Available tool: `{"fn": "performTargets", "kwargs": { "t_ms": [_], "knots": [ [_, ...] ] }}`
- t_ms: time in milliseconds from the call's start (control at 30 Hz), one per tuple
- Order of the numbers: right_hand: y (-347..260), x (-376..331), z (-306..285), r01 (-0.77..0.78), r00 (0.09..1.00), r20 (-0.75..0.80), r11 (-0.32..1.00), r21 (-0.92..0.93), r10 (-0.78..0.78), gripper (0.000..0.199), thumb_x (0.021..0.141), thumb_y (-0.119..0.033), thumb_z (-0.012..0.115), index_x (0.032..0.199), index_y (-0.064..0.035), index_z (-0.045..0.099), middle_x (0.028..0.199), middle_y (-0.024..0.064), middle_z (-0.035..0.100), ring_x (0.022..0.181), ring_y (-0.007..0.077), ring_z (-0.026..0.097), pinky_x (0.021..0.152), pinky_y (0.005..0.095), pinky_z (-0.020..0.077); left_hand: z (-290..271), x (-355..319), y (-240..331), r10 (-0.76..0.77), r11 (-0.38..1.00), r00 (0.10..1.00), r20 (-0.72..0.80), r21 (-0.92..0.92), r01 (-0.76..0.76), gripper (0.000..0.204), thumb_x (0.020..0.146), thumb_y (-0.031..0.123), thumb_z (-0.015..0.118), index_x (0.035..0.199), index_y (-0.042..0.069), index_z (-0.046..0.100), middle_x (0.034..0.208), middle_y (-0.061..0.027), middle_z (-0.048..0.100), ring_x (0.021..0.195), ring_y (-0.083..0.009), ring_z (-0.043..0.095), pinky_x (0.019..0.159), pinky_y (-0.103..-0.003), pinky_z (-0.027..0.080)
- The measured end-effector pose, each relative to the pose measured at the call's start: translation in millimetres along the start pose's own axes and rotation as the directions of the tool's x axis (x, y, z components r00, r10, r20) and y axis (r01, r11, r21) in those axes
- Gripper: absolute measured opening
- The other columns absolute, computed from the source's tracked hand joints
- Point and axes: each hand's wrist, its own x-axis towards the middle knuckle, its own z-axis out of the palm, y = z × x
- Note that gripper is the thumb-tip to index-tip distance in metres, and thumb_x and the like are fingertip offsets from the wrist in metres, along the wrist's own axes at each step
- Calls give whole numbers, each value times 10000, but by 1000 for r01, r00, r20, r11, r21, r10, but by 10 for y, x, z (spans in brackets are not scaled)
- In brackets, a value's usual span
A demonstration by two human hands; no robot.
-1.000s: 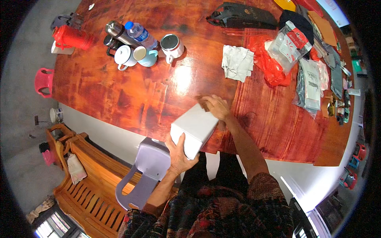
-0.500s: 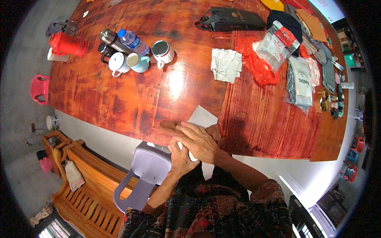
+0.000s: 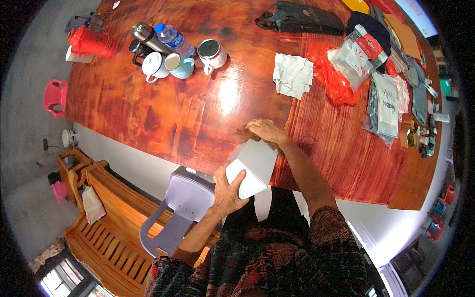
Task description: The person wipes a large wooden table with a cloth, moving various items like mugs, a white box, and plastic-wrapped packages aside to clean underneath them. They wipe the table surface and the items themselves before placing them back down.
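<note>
A white box (image 3: pixel 255 171) with smooth, flat sides is tilted at the near edge of the wooden table. My left hand (image 3: pixel 228 190) grips its near end, thumb across the white end face and fingers along the left side. Just past the far end of the box is my right hand (image 3: pixel 267 130), its fingers bent and drawn together, pointing left. Their tips are partly hidden, and whether they pinch a flap of the box cannot be made out. A dark shadow falls on the table beneath them.
At the back left stand a steel flask (image 3: pixel 148 35), a water bottle (image 3: pixel 174 40) and several mugs (image 3: pixel 179 67). A folded grey cloth (image 3: pixel 293 75), red plastic bag (image 3: pixel 334 81) and packets (image 3: pixel 383 104) lie to the right. A purple chair (image 3: pixel 185 203) is tucked below the table's edge.
My hands were together over the box; my right hand has moved forward to its far end. My left hand keeps hold, and more of the box now shows, tilted up.
</note>
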Motion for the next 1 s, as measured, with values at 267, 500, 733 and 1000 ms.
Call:
{"fn": "performTargets", "kwargs": {
  "t_ms": [267,500,733,1000],
  "knots": [
    [-678,-739,-6,517,823,330,851,-94,-463,234,819,-154,587,1045,-91,599,1013,108,584,947,302,601,788,418,492,132,-110,206,323,910,932,163,217,-353,597,688,184,689,1219,419,548,1266,-149,418,1158,-375,417,888,-467,452],
    [-366,-742,348,520,854,205,797,-308,-479,180,864,-237,570,949,-93,636,1075,69,598,962,255,598,779,373,495,200,-112,403,466,770,849,250,358,-528,479,799,250,549,1223,471,539,1216,-65,420,1109,-279,431,723,-386,489],
    [822,-440,158,264,943,25,697,-667,-333,255,912,-259,530,830,-55,658,937,86,671,879,288,623,753,425,495,277,-66,474,515,732,811,277,350,-584,473,819,260,560,1245,458,506,1230,-71,395,1097,-273,424,707,-369,485],
    [183,-1119,190,221,882,-298,878,-425,-367,170,840,-95,546,971,-60,648,986,120,608,924,323,580,787,437,480,317,-71,552,448,745,851,273,412,-524,608,789,167,579,1325,410,425,1305,-100,389,1143,-305,428,691,-390,476]
  ]
}}
